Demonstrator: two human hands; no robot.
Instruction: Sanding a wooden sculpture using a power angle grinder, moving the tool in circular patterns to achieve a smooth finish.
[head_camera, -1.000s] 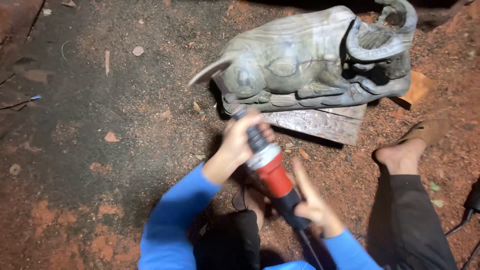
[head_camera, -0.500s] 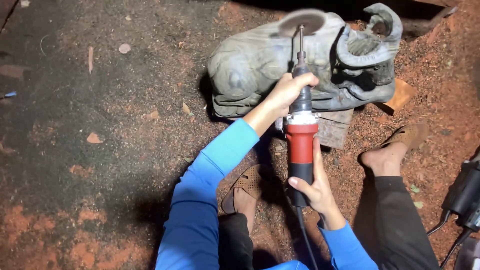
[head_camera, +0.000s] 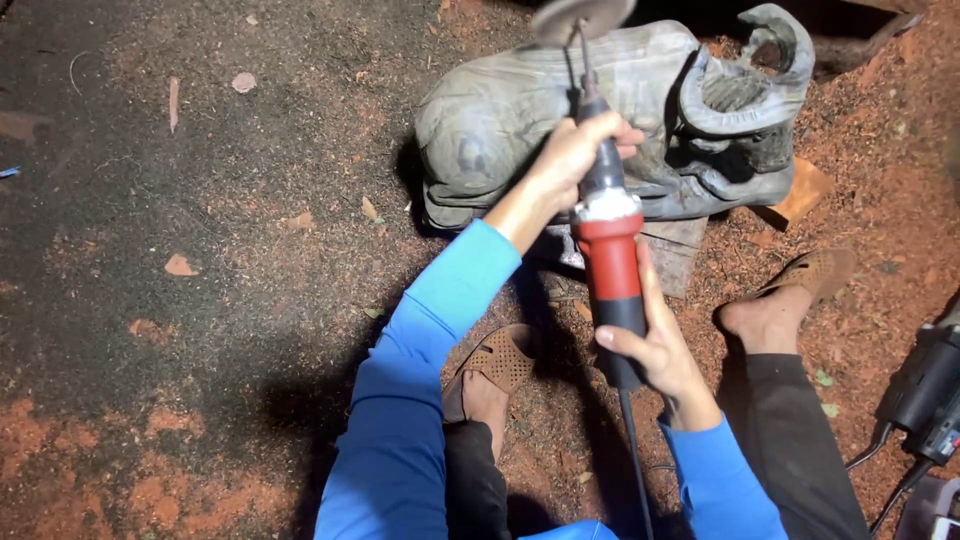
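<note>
While both hands clasp the red grinder, its disc overhangs the grey carving

Matt grey carving, red sawdust floor

Grinder body red, silver collar, black grip. Carved figure grey-green (streaked paler). Sleeves bright blue. Sandals tan, perforated. Floor dark, red-orange sawdust patches.
</note>
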